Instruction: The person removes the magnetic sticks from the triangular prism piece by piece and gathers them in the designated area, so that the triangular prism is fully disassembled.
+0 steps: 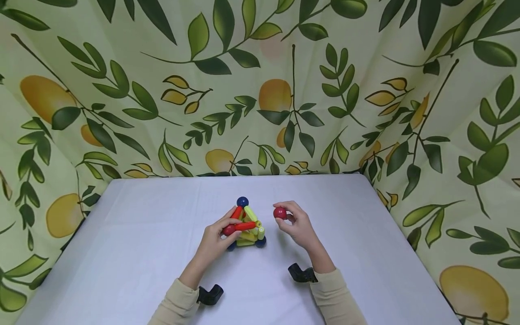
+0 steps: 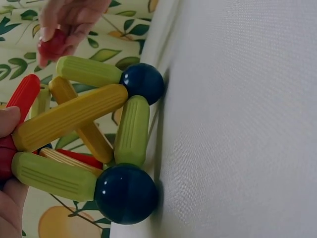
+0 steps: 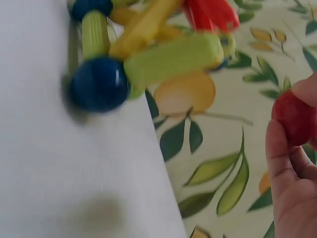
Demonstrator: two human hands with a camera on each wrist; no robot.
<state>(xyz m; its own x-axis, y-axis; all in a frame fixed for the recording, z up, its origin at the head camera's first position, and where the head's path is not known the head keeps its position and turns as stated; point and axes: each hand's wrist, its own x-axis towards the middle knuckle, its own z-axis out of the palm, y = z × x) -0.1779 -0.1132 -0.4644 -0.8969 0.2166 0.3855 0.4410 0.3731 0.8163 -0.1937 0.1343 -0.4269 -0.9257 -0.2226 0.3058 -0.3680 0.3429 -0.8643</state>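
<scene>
A frame of red, yellow and green rods [image 1: 246,243] joined by balls stands on the white table. In the head view my left hand [image 1: 214,236] grips it at a red ball [image 1: 229,230] on its left corner. Dark blue balls [image 2: 126,194] at its base rest on the cloth, and another blue ball [image 1: 242,201] shows at the far end. To the right, apart from the frame, my right hand [image 1: 299,227] pinches a loose red ball [image 1: 279,213] between thumb and fingers, above the table. The right wrist view shows this ball [image 3: 293,117] near a green rod [image 3: 173,59] with a free end.
White cloth covers the table [image 1: 122,253]. A curtain printed with leaves and fruit [image 1: 252,113] rises behind it and along both sides. Black wrist mounts [image 1: 210,295] stick out from both sleeves over the table.
</scene>
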